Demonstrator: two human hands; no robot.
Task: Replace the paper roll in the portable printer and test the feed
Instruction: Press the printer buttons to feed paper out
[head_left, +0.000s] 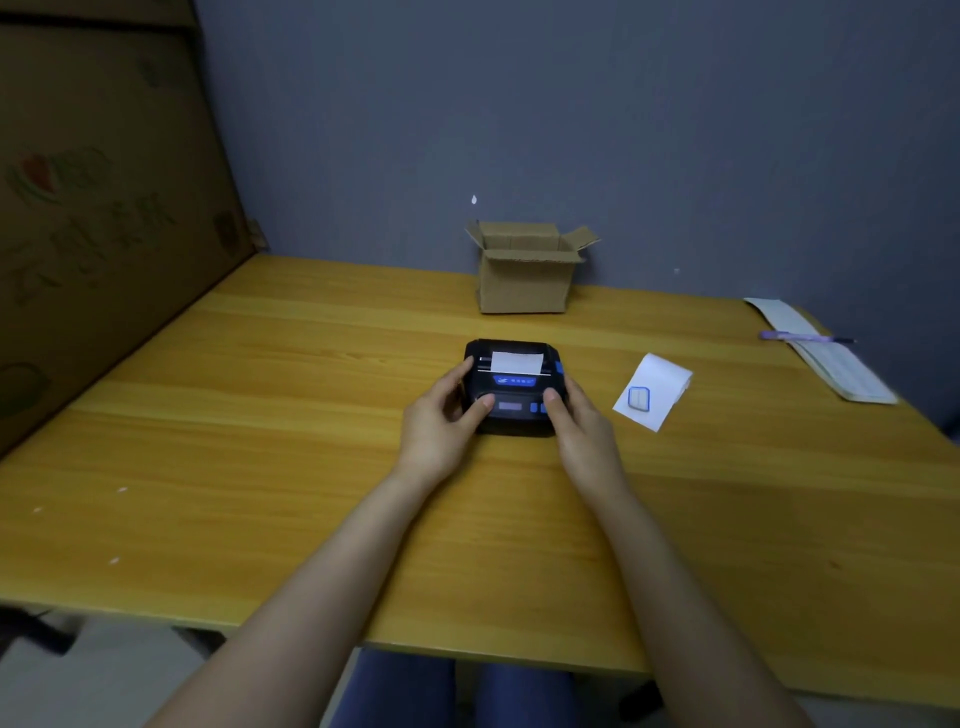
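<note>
printer mid-table | box behind | paper strip right | pen on sheet far right

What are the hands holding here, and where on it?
Both hands hold the printer on the table: left hand on its left side, right hand on its right, thumbs on the front panel.
</note>
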